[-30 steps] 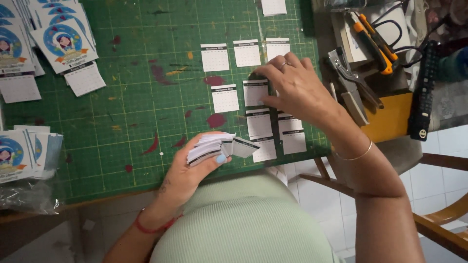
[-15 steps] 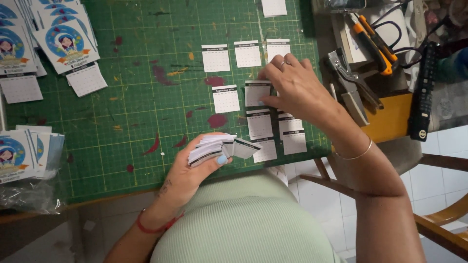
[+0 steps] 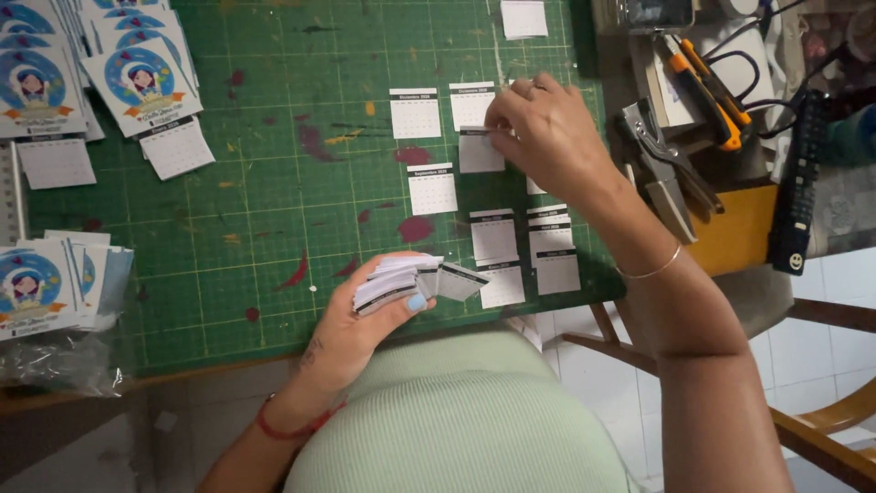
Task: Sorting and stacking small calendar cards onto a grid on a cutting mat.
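Observation:
My left hand grips a fanned stack of small white calendar cards over the near edge of the green cutting mat. My right hand hovers over the mat's right side and pinches one small calendar card between its fingertips. Around it, several more calendar cards with black headers lie in rows on the mat, such as one at the centre and a pair near the front edge.
Printed cards with a cartoon figure are fanned at the top left and stacked at the left edge. A metal hole punch, orange-handled cutters and a black remote sit on the right. A wooden chair frame is lower right.
My right hand moved up and away from the lower card rows to the upper rows, lifting one small card. The left hand kept the stack still.

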